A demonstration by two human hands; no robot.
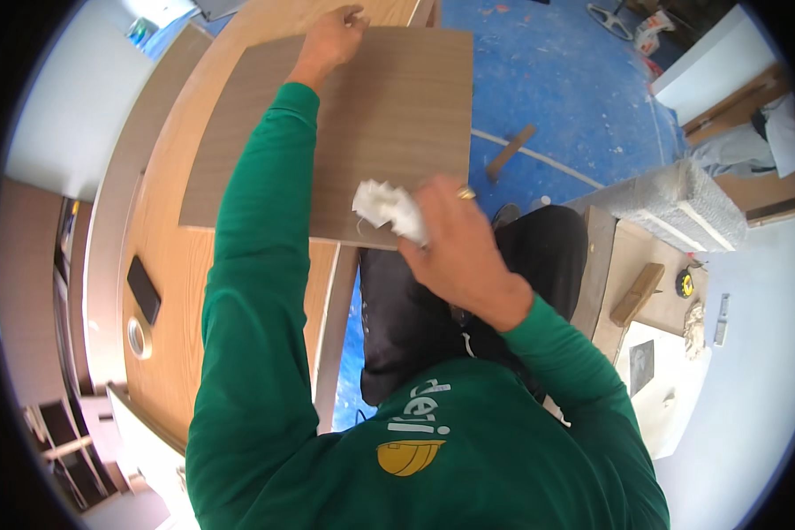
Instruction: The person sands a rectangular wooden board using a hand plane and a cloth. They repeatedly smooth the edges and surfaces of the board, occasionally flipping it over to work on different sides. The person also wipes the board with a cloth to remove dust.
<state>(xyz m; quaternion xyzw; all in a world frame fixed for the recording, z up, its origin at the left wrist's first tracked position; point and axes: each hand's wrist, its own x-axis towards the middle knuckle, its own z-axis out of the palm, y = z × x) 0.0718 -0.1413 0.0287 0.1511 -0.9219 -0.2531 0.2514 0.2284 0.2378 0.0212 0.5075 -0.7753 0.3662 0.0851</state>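
Observation:
A brown wood-grain panel [397, 112] lies flat on a lighter wood-grain tabletop [172, 278], its near corner reaching past the table's edge above my knees. My left hand [331, 43] is at the panel's far edge, fingers curled; whether they grip anything is unclear. In my right hand [460, 248] is a crumpled white tissue or cloth [387, 205], held over the panel's near right part. That hand is slightly blurred, and I cannot tell whether the cloth touches the surface.
A dark phone [144, 289] and a tape roll [139, 338] lie left on the tabletop. Blue sheeting [543, 73] covers the floor, with a wood strip [510, 152] on it. Right are a wooden block [638, 295], a tape measure [684, 283] and another person's grey-clad leg [729, 149].

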